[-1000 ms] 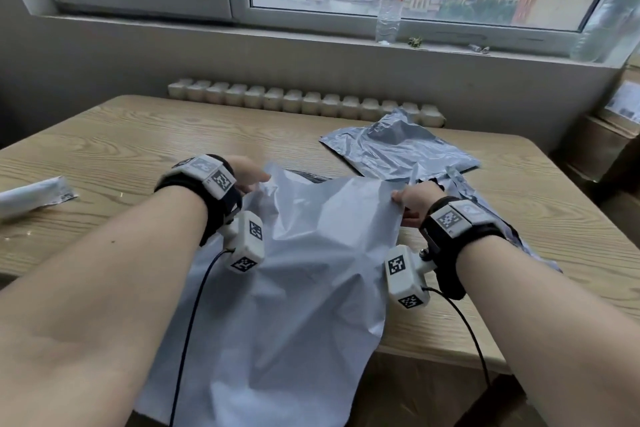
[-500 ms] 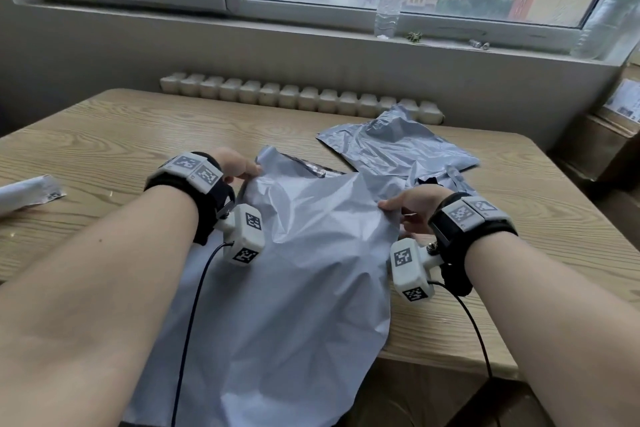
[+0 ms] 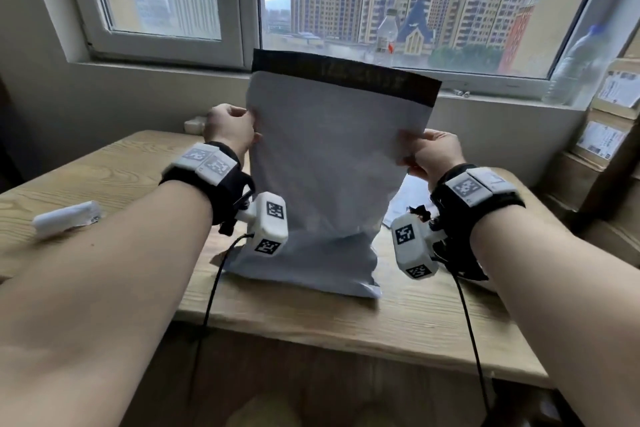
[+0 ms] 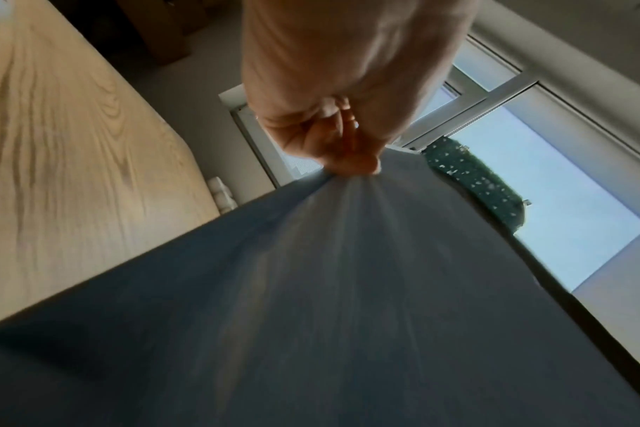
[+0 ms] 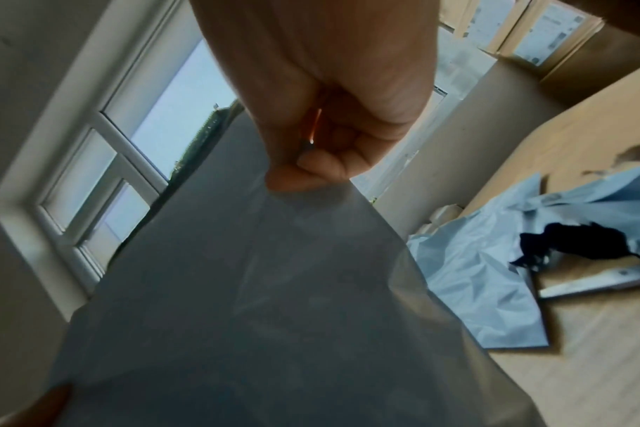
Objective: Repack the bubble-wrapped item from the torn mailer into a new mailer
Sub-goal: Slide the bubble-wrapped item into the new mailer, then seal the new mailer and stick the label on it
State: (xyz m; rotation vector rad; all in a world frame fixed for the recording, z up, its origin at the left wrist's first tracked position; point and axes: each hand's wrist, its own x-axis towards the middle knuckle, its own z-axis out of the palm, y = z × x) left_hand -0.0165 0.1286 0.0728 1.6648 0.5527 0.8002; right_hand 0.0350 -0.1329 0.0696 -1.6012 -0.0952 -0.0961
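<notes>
A grey new mailer with a dark flap strip on top stands upright, its bulging bottom on the wooden table. My left hand pinches its left edge. My right hand pinches its right edge. Whatever fills the bottom is hidden inside. The torn mailer, crumpled with a dark inside showing, lies on the table behind and to the right; in the head view the upright mailer hides most of it.
A small white wrapped packet lies at the table's left. Plastic bottles stand on the window sill. Stacked cardboard boxes sit at the right. The table's front edge runs just below the mailer.
The new mailer lay draped over the table's front edge; both hands have lifted it upright by its sides, so its bottom now rests on the table.
</notes>
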